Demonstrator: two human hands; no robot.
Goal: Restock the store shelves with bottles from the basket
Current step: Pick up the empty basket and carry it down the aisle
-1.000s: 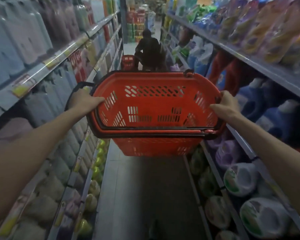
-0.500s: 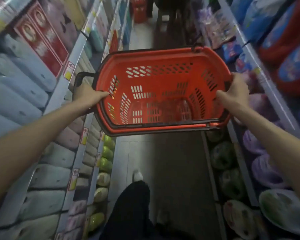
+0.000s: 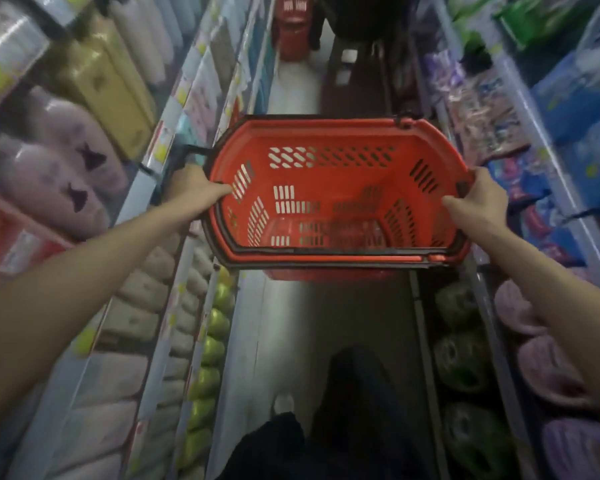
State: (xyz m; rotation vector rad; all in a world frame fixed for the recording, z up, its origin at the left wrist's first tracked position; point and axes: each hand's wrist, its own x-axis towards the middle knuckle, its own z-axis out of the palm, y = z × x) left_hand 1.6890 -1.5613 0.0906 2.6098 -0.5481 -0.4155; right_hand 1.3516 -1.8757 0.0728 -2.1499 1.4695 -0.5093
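Observation:
A red plastic basket (image 3: 329, 174) with slotted walls hangs in the air over the aisle floor, and I can see no bottle inside it. My left hand (image 3: 194, 187) grips its left end, thumb lying over the rim. My right hand (image 3: 475, 199) grips the right end the same way. Black handles are folded down along the rim. Rows of bottles (image 3: 146, 296) fill the shelves on the left, with green bottles (image 3: 212, 351) on the lowest shelf.
The narrow aisle runs between a left shelf unit (image 3: 174, 140) and a right shelf unit (image 3: 499, 84) stocked with pouches and tubs. A second red basket (image 3: 291, 26) stands on the floor far ahead beside a dark figure. My dark-trousered legs (image 3: 354, 410) are below.
My view has tilted down from along the aisle toward the floor. The basket stays held in both hands and now shows more of its bare bottom. My legs have come into view.

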